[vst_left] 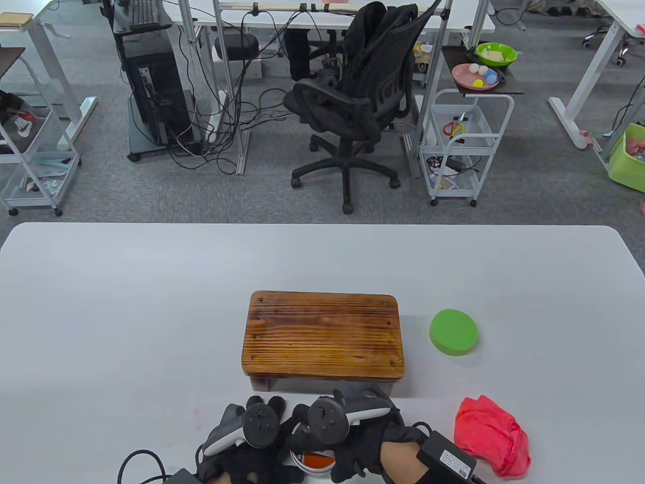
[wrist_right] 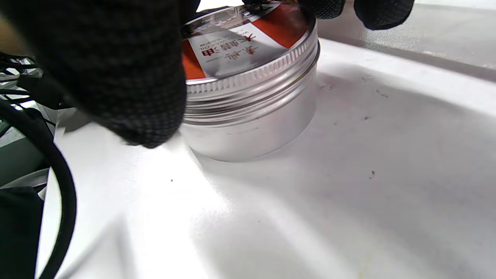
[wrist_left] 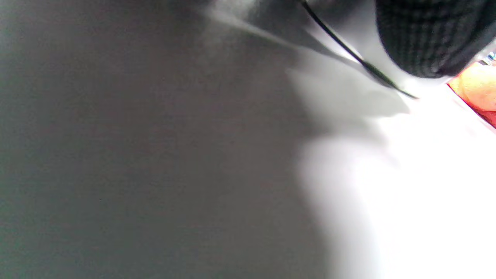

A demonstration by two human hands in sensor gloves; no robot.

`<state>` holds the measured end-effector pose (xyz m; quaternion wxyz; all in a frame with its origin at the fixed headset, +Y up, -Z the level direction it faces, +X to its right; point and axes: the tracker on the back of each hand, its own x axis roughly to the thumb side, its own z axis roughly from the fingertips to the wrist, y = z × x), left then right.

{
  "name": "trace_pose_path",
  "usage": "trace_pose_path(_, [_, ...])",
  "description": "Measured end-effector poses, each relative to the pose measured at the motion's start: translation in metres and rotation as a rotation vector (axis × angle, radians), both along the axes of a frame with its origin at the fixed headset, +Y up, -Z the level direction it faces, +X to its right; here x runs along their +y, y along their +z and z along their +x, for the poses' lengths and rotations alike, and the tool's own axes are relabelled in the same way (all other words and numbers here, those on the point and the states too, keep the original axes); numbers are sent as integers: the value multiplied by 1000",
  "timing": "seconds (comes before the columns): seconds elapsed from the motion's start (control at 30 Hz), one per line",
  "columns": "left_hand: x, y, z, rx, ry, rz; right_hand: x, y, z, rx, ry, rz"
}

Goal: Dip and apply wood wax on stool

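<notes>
A round metal wax tin [vst_left: 316,462] stands at the table's near edge, its lid with a red and white label on. My right hand [vst_left: 352,448] is over it; in the right wrist view the thumb [wrist_right: 128,89] presses the lid [wrist_right: 248,50] at its rim and other fingertips [wrist_right: 381,13] touch its far side. My left hand [vst_left: 242,443] lies right beside the tin on the left; its grip is hidden. The wooden stool [vst_left: 322,335] stands just beyond the hands. The left wrist view shows only blurred table and one gloved finger [wrist_left: 430,38].
A green round sponge [vst_left: 453,331] lies right of the stool. A crumpled red cloth [vst_left: 491,441] lies right of my right hand. Glove cables [vst_left: 141,461] trail at the bottom edge. An office chair [vst_left: 352,101] and carts stand beyond the table.
</notes>
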<state>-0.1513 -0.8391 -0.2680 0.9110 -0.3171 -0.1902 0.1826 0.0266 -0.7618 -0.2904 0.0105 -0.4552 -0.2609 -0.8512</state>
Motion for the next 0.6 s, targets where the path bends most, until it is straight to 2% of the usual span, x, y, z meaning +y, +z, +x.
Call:
trace_pose_path(0.3, [0,0,0,-1,-2,-1,1,2,-3,4,-23,51])
trace_pose_path(0.6, [0,-1,-1,-3,-7,2,-4,18,0,-124,-106,213])
